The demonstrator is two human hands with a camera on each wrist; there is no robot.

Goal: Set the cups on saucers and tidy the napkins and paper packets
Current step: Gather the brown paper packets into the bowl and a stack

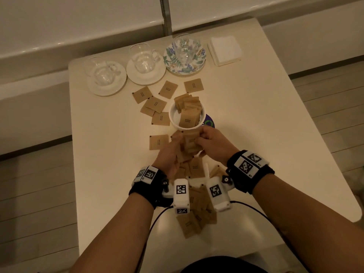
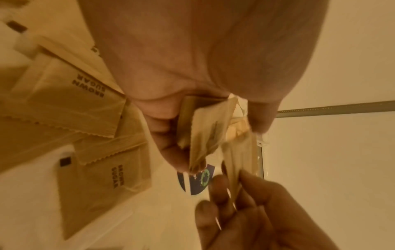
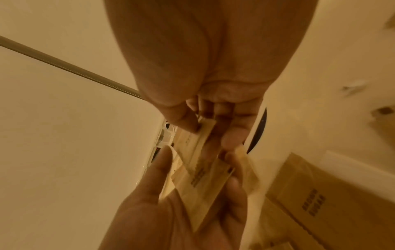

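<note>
1. Packets (image 1: 188, 146): a brown sugar bundle is held above the surface (image 1: 246, 123), just before the white bowl (image 1: 177, 123); fingers of the left hand (image 1: 169, 152) and right hand (image 1: 210, 140) are clamped on it.
2. Loose packets (image 1: 157, 104): scattered flat around the bowl.
3. Cups (image 1: 142, 58): three glass ones, each seated on a saucer (image 1: 157, 75).
4. Napkins (image 1: 225, 49): stacked at the far right.

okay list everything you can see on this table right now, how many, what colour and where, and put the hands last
table: one, cream, under everything.
cups: three, clear glass, one on each saucer, far edge.
saucers: three, two white at far left, one floral to their right.
napkins: one stack, white, far right corner.
bowl: one, white, mid-table, partly filled with packets.
packets: many, brown, loose beyond and left of the bowl, heaped near the wrists; exact count unclear.
sticker: one, purple and green, right of the bowl.
left hand: holds a bundle of packets.
right hand: grips the same bundle.
</note>
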